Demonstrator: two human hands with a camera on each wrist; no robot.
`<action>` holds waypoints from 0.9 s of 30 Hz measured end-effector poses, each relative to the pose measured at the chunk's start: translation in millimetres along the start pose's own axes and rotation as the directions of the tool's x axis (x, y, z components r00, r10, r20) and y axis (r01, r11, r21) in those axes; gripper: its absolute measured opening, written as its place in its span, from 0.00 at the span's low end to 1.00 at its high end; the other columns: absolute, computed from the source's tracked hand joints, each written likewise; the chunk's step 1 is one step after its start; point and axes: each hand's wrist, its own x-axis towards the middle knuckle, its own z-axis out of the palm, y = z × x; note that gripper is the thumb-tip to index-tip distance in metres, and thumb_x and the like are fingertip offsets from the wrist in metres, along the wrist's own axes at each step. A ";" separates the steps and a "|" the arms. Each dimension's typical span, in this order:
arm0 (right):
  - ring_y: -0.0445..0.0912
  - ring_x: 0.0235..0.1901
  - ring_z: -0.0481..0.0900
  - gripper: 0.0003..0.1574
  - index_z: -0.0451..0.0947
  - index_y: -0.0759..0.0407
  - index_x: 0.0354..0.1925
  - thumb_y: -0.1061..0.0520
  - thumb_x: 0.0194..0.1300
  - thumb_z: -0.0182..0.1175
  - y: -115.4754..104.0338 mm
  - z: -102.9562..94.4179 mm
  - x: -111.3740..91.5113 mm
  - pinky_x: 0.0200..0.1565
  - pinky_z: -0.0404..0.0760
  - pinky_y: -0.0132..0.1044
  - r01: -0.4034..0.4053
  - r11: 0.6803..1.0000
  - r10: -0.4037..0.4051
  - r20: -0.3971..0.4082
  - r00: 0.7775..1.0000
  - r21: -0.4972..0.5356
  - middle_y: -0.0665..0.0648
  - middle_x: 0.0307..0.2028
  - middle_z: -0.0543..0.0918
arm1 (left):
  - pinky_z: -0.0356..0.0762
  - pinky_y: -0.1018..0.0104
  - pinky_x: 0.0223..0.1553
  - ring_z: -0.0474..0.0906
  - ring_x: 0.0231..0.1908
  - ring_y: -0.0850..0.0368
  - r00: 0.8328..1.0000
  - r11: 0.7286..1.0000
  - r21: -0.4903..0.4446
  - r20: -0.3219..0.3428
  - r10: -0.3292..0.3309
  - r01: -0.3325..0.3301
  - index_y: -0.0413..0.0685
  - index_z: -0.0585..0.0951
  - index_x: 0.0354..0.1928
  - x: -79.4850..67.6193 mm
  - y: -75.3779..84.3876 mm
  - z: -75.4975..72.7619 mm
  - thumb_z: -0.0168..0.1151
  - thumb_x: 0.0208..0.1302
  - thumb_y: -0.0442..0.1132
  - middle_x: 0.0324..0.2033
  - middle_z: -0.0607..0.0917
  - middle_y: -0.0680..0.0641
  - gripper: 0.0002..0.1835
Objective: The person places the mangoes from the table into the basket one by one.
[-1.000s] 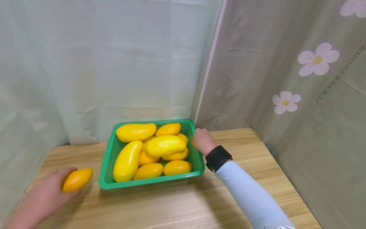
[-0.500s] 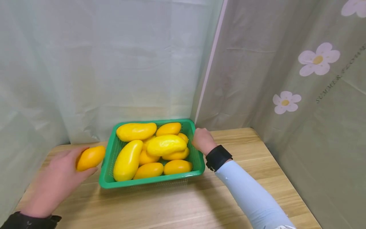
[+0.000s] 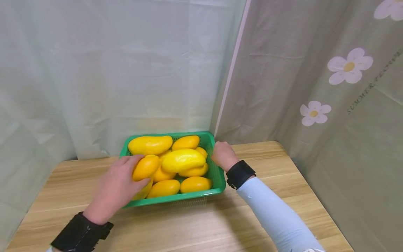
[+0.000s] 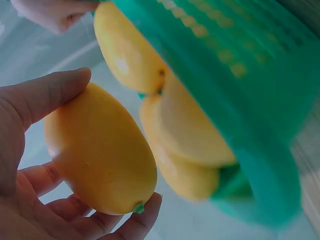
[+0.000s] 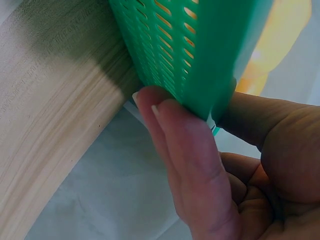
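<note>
A small orange-yellow mango (image 3: 146, 168) is held between the thumb and fingers of my left hand (image 3: 114, 182), above the left part of a green plastic basket (image 3: 176, 198). In the left wrist view the held mango (image 4: 102, 150) shows a green stem tip. My right hand (image 3: 224, 155) grips the basket's right rim; in the right wrist view its thumb lies inside and its fingers (image 5: 187, 145) outside the perforated wall. Several large yellow mangoes (image 3: 183, 160) and smaller orange ones (image 3: 196, 184) lie in the basket. The left hand and held mango partly cover a large mango (image 3: 143, 191).
The basket stands on a wooden table (image 3: 201, 227) near its back edge. A pale curtain (image 3: 141, 70) hangs close behind, and a grey curtain with printed flowers (image 3: 349, 66) stands at the right.
My left hand has carried the small mango rightward and up, from the table's left side to above the basket. The right hand has stayed on the rim.
</note>
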 end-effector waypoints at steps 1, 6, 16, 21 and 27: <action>0.46 0.17 0.71 0.08 0.74 0.61 0.21 0.63 0.56 0.57 -0.1 0.1 -0.1 0.18 0.69 0.32 -0.003 1.000 0.003 0.001 1.000 0.004 0.54 0.17 0.69 | 0.76 0.45 0.40 0.74 0.44 0.44 1.000 1.000 -0.004 0.010 -0.001 0.001 0.46 0.72 0.58 1.5 4.3 3.9 0.70 0.49 0.51 0.49 0.77 0.39 0.34; 0.46 0.17 0.71 0.08 0.74 0.60 0.20 0.64 0.55 0.57 -0.7 0.3 0.1 0.18 0.69 0.32 -0.015 1.000 0.015 0.012 1.000 0.013 0.53 0.17 0.69 | 0.76 0.47 0.41 0.73 0.45 0.46 0.999 1.000 -0.004 0.033 -0.005 0.005 0.48 0.72 0.59 7.3 23.4 22.0 0.71 0.48 0.52 0.50 0.76 0.40 0.35; 0.45 0.17 0.72 0.06 0.75 0.61 0.24 0.63 0.56 0.57 -1.0 -0.6 0.0 0.18 0.70 0.32 -0.026 1.000 0.026 0.016 1.000 0.006 0.54 0.18 0.71 | 0.78 0.50 0.40 0.74 0.47 0.48 0.996 1.000 -0.018 0.087 0.004 -0.003 0.52 0.73 0.58 14.9 49.0 54.0 0.73 0.44 0.54 0.51 0.77 0.43 0.37; 0.46 0.18 0.72 0.06 0.75 0.61 0.23 0.63 0.56 0.57 -1.2 -2.0 -0.9 0.19 0.71 0.32 -0.014 1.000 0.014 0.003 1.000 0.006 0.54 0.18 0.71 | 0.78 0.51 0.42 0.76 0.46 0.48 0.996 0.999 -0.030 0.084 0.027 -0.025 0.50 0.74 0.57 16.9 59.0 66.0 0.73 0.44 0.54 0.48 0.79 0.42 0.37; 0.46 0.18 0.72 0.06 0.75 0.61 0.23 0.63 0.56 0.57 -1.9 -3.2 -1.5 0.19 0.71 0.32 -0.020 1.000 0.020 0.011 1.000 0.006 0.54 0.18 0.71 | 0.75 0.60 0.35 0.74 0.35 0.53 0.996 0.999 -0.039 0.095 -0.003 0.007 0.48 0.74 0.53 18.5 68.7 75.8 0.74 0.41 0.53 0.37 0.80 0.47 0.35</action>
